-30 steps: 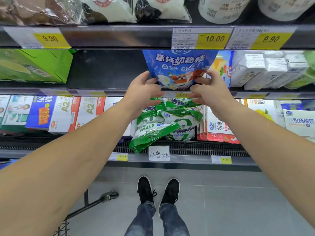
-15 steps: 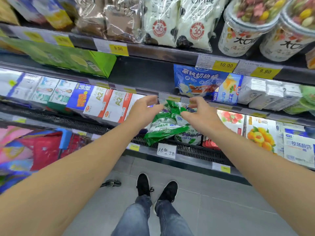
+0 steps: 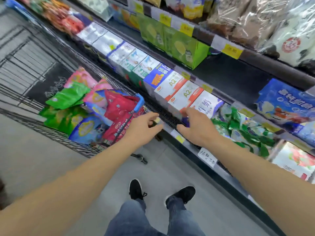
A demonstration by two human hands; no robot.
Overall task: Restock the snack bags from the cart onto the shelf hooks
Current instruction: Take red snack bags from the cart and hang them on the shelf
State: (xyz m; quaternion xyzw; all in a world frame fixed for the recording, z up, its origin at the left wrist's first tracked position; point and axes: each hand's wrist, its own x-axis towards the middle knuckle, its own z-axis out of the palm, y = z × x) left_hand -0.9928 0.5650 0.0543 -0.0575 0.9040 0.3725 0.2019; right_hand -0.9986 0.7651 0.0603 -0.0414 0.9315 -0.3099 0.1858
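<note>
Plainly the restocking is only partly done. A blue foil snack bag printed with white characters (image 3: 288, 103) hangs in the refrigerated shelf unit (image 3: 230, 77) at the right, and a bunch of green-and-white crinkled snack bags (image 3: 238, 126) hangs just below it, so some stock looks already in place. Much is left, though: the black wire shopping cart (image 3: 34, 68) at the left holds a heap of bags, among them a red glossy bag (image 3: 122, 108), a bright green bag (image 3: 68, 97), pink bags (image 3: 81, 77) and a blue bag with a yellow oval (image 3: 85, 128). I judge the step in hand to be a reach for the next bag from that heap.

Both arms stretch forward and to the left, and both hands hold nothing. The left hand (image 3: 144, 126) is loosely spread, fingers curled slightly, hovering just beside the cart's blue-edged near corner and close to the red bag; whether it touches anything I cannot tell through the blur. The right hand (image 3: 197, 125) is likewise spread, palm down, in front of the black grille at the shelf's lower edge, near the white-and-orange milk cartons (image 3: 179, 92), and seems clear of them.
</note>
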